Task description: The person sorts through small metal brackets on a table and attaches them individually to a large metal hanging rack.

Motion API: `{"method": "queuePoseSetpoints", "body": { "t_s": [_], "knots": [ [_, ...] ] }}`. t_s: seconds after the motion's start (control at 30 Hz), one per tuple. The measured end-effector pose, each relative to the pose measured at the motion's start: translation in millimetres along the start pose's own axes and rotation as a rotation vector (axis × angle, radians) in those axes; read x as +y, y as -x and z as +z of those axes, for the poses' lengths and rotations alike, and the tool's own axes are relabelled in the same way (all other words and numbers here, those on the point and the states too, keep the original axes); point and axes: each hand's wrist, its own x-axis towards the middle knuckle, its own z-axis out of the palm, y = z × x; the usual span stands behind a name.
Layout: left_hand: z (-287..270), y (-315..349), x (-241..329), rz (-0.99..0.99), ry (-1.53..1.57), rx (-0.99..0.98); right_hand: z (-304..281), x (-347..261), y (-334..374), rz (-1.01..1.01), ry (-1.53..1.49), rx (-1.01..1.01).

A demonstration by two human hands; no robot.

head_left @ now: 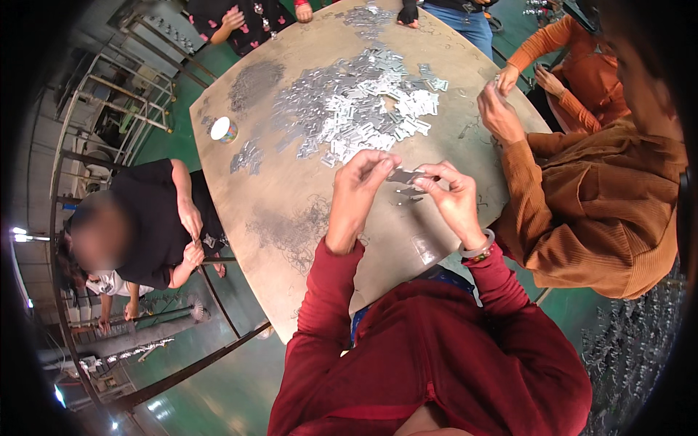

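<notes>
My left hand and my right hand are raised above the near part of the table, facing each other. Between their fingertips is a small flat grey metal piece; each hand pinches one end of it. Its finer shape is too small to make out. More small grey bits show just under it, and I cannot tell whether they are held or lie on the table. Beyond my hands spreads a large heap of flat silvery metal pieces. A bangle circles my right wrist.
A brown-topped table carries a paper cup, a small pile of pieces and thin dark wire-like scraps. Co-workers' hands are around it: a brown sleeve close on my right, a person in black at left, others opposite.
</notes>
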Motion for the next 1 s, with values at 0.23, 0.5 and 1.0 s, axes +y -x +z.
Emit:
{"method": "queuePoseSetpoints", "body": {
  "t_s": [0.23, 0.5, 1.0],
  "knots": [
    [7, 35, 2, 0.279, -0.219, 0.218, -15, 39, -20, 0.077, -0.087, -0.230],
    [1, 42, 3, 0.496, -0.276, 0.278, -43, 247, -196, 0.257, 0.312, 0.104],
    [6, 73, 9, 0.590, -0.274, 0.297, 6, 251, -161, 0.135, 1.146, 0.125]
  ]
}}
